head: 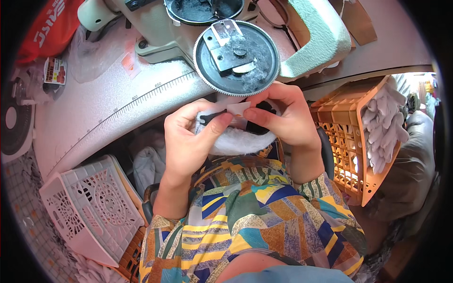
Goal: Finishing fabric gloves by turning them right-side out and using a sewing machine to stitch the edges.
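My left hand [191,134] pinches the left rim of a fluffy white fabric piece [237,143] between thumb and fingers. The piece is bent into a ring, and dark material shows inside its opening. My right hand [286,113] holds the right side of the same piece. Between my two thumbs lies a small white tag [238,109], held against the edge of the piece. Just beyond my fingers is a round black disk [237,58] with a toothed metal rim, dusted with white lint. Its edge hides some of my right fingertips.
A pale industrial machine [315,39] stands on a table with a printed ruler [134,98]. An orange plastic crate [341,141] at right holds several grey fabric pieces [380,123]. Lower left stands a white plastic crate [95,208]. A red bag [49,28] and clear plastic bag [88,56] lie upper left.
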{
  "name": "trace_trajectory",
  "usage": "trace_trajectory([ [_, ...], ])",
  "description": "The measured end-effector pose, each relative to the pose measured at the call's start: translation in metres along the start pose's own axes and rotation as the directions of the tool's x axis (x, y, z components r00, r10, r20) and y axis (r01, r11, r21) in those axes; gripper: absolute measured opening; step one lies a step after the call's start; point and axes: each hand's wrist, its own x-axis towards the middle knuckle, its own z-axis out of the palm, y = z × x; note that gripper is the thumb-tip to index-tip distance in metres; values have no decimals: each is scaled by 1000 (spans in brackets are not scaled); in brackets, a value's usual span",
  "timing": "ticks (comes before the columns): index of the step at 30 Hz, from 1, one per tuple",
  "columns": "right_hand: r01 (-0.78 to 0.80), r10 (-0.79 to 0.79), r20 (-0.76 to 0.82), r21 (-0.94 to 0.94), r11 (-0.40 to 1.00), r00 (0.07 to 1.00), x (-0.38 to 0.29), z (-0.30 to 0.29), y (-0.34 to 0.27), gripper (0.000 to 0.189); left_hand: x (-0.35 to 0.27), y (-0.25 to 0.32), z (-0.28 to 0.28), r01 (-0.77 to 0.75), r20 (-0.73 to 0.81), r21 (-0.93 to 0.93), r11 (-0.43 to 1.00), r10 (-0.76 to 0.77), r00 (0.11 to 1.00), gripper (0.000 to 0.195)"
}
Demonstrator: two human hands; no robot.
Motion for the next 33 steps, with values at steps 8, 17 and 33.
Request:
trace_trajectory([
  [8,118,-70,233,-199,973,970,11,1,-5,13,5,-3,-3,-211,-26,245,946,224,974,13],
  [17,83,-93,-90,-109,991,992,9,21,4,8,4,-6,-2,-246,-69,386,889,294,953,8],
  [33,22,-39,-140,-122,992,989,4,24,-1,8,-9,1,7,-59,-180,-92,994,42,983,17],
])
